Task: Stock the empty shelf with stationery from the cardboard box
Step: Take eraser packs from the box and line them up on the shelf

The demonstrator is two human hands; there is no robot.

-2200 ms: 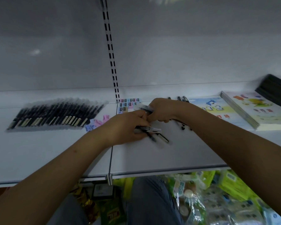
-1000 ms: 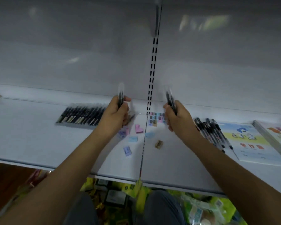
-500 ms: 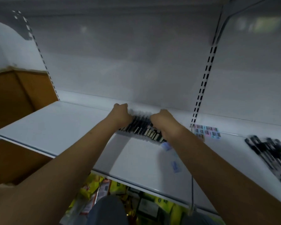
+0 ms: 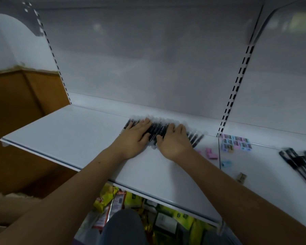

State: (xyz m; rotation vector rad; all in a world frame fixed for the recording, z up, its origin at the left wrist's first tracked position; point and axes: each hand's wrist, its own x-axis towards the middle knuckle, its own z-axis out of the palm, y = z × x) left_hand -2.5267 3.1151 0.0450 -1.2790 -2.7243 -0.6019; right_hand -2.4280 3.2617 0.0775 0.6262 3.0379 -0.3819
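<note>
A row of black pens [image 4: 159,129] lies side by side near the back of the white shelf [image 4: 69,138]. My left hand [image 4: 133,140] lies flat with straight fingers on the row's left part. My right hand [image 4: 175,141] rests the same way on its right part, covering several pens. A second group of black pens [image 4: 300,160] lies at the far right of the shelf. A corner of the cardboard box [image 4: 5,202] shows at lower left.
Small pastel erasers [image 4: 236,143] sit in a block by the slotted upright [image 4: 235,89], with loose pink [image 4: 211,153] and blue [image 4: 226,163] ones and a brown sharpener [image 4: 241,177] nearby. Packaged goods [image 4: 109,200] fill the shelf below. A wooden panel [image 4: 21,112] stands left.
Both hands carried pens from the middle of the shelf leftward to the long row. Their fingers, curled half a second ago, now lie flat on the row.
</note>
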